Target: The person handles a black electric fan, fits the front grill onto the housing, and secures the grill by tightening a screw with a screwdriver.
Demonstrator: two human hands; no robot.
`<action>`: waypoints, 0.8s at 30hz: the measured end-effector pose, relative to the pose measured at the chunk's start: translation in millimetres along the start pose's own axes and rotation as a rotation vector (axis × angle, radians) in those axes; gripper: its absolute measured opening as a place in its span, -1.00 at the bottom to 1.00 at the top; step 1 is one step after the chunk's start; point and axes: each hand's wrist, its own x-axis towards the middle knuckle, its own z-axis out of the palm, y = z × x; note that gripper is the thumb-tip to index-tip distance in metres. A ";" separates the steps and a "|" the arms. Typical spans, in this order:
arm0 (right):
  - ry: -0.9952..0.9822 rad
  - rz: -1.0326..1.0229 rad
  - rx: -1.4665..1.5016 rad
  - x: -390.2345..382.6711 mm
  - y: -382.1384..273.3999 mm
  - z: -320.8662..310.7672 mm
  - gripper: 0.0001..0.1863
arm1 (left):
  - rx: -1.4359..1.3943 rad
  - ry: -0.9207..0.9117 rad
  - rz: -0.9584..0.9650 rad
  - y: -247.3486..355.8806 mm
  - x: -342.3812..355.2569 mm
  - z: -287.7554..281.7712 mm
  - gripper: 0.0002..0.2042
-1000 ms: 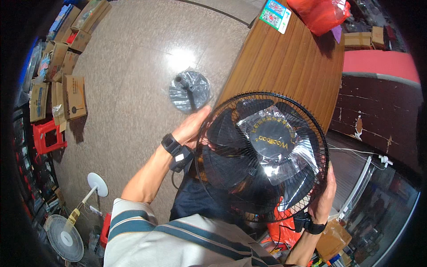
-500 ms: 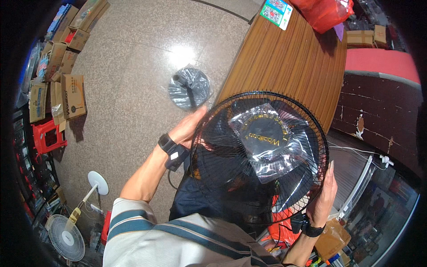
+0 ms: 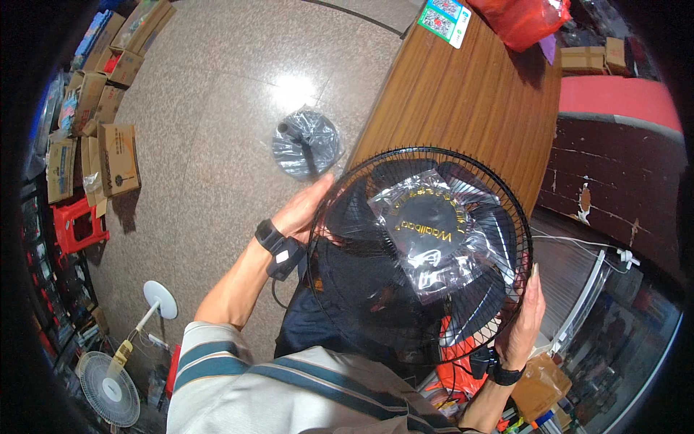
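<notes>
Between my hands I hold a round black wire fan guard [image 3: 361,160], tilted over my lap. Dark fan blades [image 3: 481,311] show through its wires. At its middle is a round black badge [image 3: 430,220] with gold lettering, in clear crinkled plastic. My left hand [image 3: 307,210] grips the guard's left rim, some fingertips hidden behind the wires. My right hand [image 3: 528,318] presses on the right rim, its fingers fairly straight along the outside. Beyond my left hand, a round black stand base [image 3: 307,163] with a short post is on the floor, wrapped in clear plastic.
A brown wooden table [image 3: 448,101] runs alongside at the right, with a red plastic bag [image 3: 520,22] on it. Cardboard boxes [image 3: 119,159] and a red stool [image 3: 78,224] line the left. A white standing fan [image 3: 112,389] is at lower left; a glass case [image 3: 614,325] at right.
Both hands keep their hold on the guard. The plastic-wrapped badge and the guard have barely shifted, and the whole view has slid very slightly.
</notes>
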 end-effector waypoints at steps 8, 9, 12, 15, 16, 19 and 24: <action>0.105 0.036 0.352 -20.3 24.9 -20.4 -0.39 | 0.157 0.079 0.160 13.8 -8.2 37.4 -0.47; 0.112 0.050 0.420 -23.2 26.9 -24.1 -0.40 | 0.196 0.082 0.188 19.6 -15.0 54.5 -0.48; 0.127 0.074 0.546 -28.8 47.3 -39.7 -0.44 | 0.439 0.078 0.360 13.2 -14.0 63.1 -0.48; 0.119 0.091 0.596 -35.6 69.9 -55.8 -0.40 | 0.756 0.048 0.561 5.8 -20.4 83.3 -0.48; 0.122 0.089 0.599 -37.4 77.2 -61.0 -0.39 | 0.804 0.051 0.565 4.9 -27.5 96.1 -0.49; 0.108 0.088 0.634 -44.9 92.8 -73.3 -0.35 | 0.891 0.056 0.566 -2.1 -42.1 118.6 -0.50; 0.141 0.100 0.709 -52.1 105.6 -81.0 -0.36 | 0.919 0.012 0.510 -19.3 -55.9 137.4 -0.38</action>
